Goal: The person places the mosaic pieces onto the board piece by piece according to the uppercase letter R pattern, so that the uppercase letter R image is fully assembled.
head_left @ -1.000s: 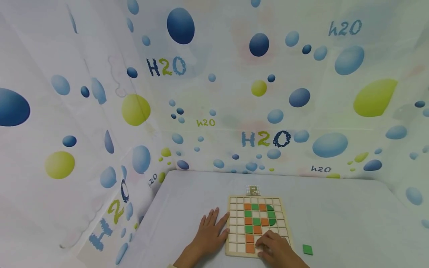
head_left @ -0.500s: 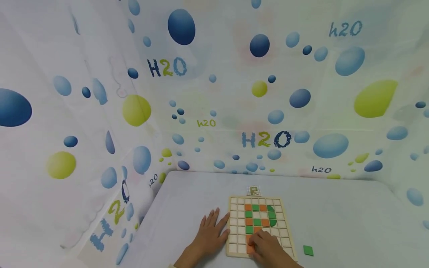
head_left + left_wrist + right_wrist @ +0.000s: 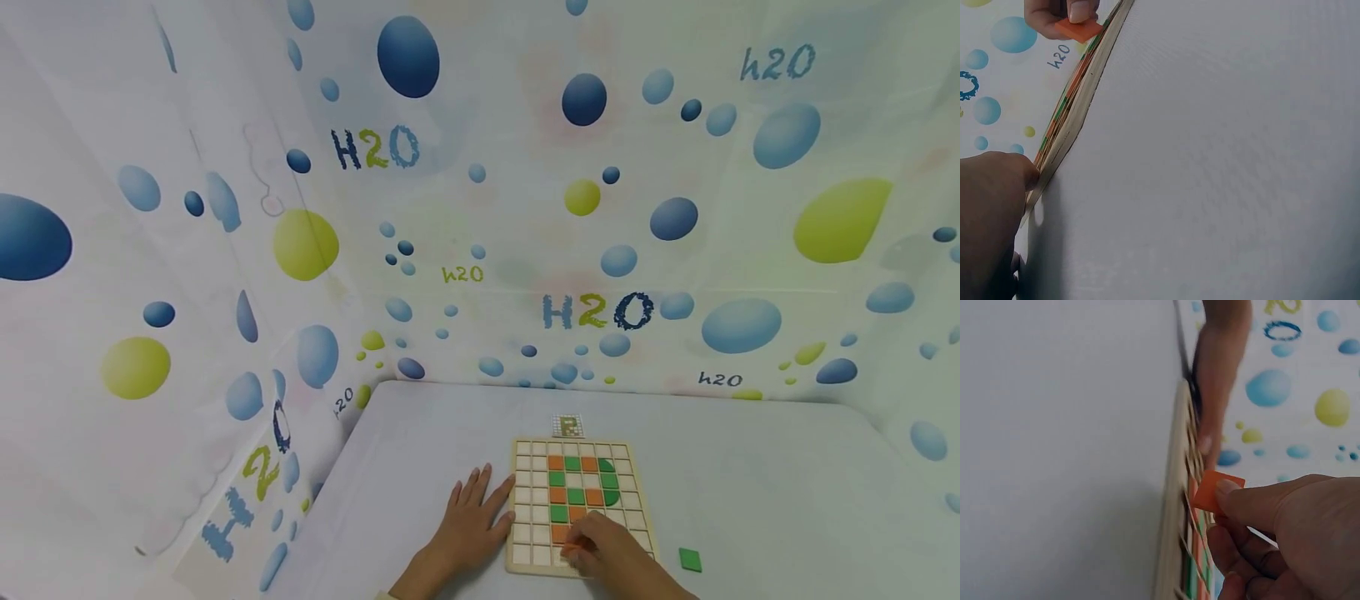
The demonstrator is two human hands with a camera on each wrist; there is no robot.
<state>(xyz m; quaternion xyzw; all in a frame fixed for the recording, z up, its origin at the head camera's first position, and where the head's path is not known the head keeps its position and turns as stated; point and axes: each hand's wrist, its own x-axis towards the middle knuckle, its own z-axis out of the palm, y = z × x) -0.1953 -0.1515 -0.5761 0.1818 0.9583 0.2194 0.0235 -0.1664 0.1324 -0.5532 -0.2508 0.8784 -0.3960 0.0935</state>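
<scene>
A wooden grid board (image 3: pixel 522 533) lies on the table, with orange and green tiles set in the shape of a letter P. My left hand (image 3: pixel 471 523) rests with fingers extended at the board's left edge. My right hand (image 3: pixel 613 552) is over the lower part of the board. Between its thumb and fingers it pinches a square orange tile (image 3: pixel 1208 489), seen clearly in both wrist views and raised off the board. The lowest cell of the P's stem shows bare. Part of the board lies hidden under the right hand.
A loose green square tile (image 3: pixel 690 559) lies on the table right of the board. Behind the board's far edge lies a small pattern card (image 3: pixel 567 426). White sheets printed with blue and yellow drops form the walls around the white tabletop (image 3: pixel 772 483).
My right hand reached left to the stem's bottom orange tile, pinched it and lifted it out, shifting slightly back right. The left hand stayed still at the board's edge.
</scene>
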